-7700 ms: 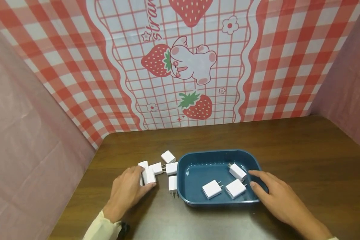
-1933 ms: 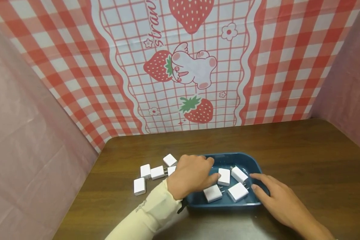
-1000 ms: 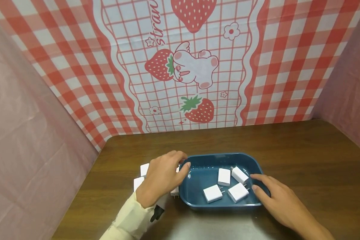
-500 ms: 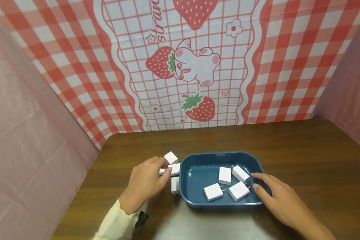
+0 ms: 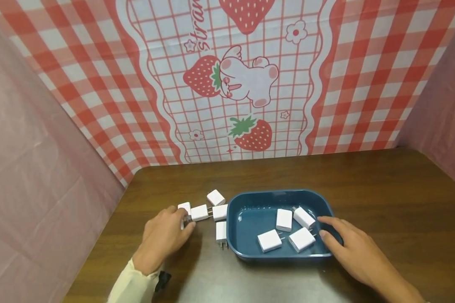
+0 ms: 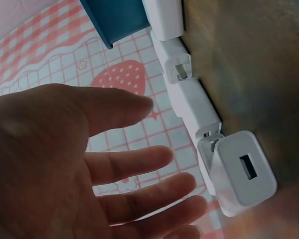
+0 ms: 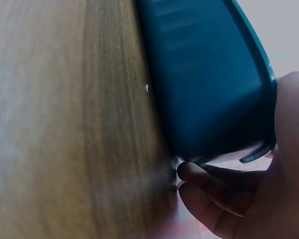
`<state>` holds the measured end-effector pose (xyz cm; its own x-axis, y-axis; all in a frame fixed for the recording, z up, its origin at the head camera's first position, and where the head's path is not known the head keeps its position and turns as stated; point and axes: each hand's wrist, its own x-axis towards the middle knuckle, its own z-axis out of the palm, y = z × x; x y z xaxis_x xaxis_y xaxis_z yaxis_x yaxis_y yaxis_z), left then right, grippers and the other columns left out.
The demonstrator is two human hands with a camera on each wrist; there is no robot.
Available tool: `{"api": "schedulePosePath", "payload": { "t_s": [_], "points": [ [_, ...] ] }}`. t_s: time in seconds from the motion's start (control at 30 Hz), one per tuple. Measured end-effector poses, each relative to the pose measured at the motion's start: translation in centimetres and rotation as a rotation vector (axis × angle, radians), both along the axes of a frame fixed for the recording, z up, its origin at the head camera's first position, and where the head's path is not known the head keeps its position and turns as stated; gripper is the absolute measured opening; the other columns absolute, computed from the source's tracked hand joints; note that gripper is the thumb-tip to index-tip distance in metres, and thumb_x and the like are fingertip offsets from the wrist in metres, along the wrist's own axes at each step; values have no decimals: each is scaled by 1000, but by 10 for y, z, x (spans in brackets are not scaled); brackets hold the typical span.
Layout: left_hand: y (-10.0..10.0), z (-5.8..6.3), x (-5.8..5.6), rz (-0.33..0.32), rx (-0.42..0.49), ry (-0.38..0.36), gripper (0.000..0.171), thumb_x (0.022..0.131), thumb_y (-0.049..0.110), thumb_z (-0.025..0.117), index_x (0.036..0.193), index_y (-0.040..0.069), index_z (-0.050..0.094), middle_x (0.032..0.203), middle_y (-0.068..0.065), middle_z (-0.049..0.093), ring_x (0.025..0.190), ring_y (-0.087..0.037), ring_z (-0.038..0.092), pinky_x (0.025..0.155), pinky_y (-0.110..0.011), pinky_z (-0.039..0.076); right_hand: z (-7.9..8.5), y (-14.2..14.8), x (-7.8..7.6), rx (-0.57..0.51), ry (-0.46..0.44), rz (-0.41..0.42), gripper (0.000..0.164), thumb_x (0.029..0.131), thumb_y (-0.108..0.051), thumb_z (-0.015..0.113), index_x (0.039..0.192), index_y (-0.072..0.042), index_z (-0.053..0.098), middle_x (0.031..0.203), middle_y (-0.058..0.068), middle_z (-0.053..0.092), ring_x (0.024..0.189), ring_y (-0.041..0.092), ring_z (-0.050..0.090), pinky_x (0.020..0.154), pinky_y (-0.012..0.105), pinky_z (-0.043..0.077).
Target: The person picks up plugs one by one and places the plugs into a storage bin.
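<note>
My left hand [image 5: 163, 235] is stretched out over the left end of the loose white USB chargers, its fingers [image 6: 134, 162] apart with nothing between them. In the left wrist view the nearest charger [image 6: 246, 169] lies just beyond the fingertips, USB port facing the camera. Another charger [image 5: 184, 207] shows behind the fingers in the head view. To their right lie more chargers, including one [image 5: 199, 213] with its prongs pointing right. My right hand [image 5: 350, 246] grips the right end of the blue tray [image 5: 246, 256], thumb over the rim and other fingers low against the outside wall [image 7: 204, 84].
Inside the tray lie several white chargers [image 5: 270, 241], towards its right half. Two chargers, one [image 5: 220, 212] and one [image 5: 221, 232] with prongs towards me, sit against its left wall. Another charger [image 5: 216, 197] lies behind. A checked strawberry cloth [image 5: 246, 139] hangs behind the wooden table [image 5: 394, 189].
A charger from the left group now lies in the tray with the others. My left hand has moved back from over the tray to the left end of the chargers. The right hand stays put.
</note>
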<state>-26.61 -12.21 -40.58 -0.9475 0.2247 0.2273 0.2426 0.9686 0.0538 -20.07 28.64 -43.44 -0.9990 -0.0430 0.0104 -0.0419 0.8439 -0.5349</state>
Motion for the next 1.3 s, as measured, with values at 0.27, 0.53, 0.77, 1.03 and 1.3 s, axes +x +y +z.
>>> {"api": "schedulePosePath", "payload": {
  "t_s": [0.27, 0.53, 0.77, 1.03, 1.3],
  "points": [
    [-5, -3, 2, 28, -11, -54, 33, 76, 42, 68, 97, 17, 65, 90, -3, 59, 77, -23, 58, 51, -43, 43, 0, 0, -1, 0, -18, 0, 58, 91, -57, 39, 132, -16, 48, 133, 18, 47, 117, 41, 44, 86, 65, 34],
    [-15, -5, 3, 77, -8, -42, 36, 72, 42, 72, 95, 15, 65, 77, -1, 54, 65, -23, 57, 45, -41, 39, 0, 0, 0, -11, -17, 6, 58, 92, -57, 39, 132, -17, 47, 134, 18, 46, 117, 41, 44, 85, 65, 34],
    [-17, -9, 1, 91, -8, -55, 39, 72, 44, 72, 96, 14, 65, 77, -3, 52, 59, -22, 54, 44, -41, 37, 1, 0, 1, -13, -26, 3, 58, 92, -56, 39, 133, -16, 46, 135, 18, 45, 118, 41, 43, 86, 65, 33],
    [-19, -7, 4, 130, -12, -95, 40, 72, 46, 71, 101, 18, 66, 81, -6, 60, 63, -24, 57, 45, -42, 36, 1, 1, 0, -1, 3, 5, 57, 92, -56, 38, 132, -17, 47, 134, 18, 47, 118, 41, 44, 86, 65, 33],
    [-20, -9, 6, 132, -13, -117, 39, 73, 44, 70, 103, 19, 64, 75, -6, 63, 60, -26, 57, 43, -43, 35, -1, 1, 0, 2, -4, 2, 57, 92, -57, 38, 132, -18, 47, 134, 18, 46, 119, 42, 43, 87, 65, 33]
  ]
}}
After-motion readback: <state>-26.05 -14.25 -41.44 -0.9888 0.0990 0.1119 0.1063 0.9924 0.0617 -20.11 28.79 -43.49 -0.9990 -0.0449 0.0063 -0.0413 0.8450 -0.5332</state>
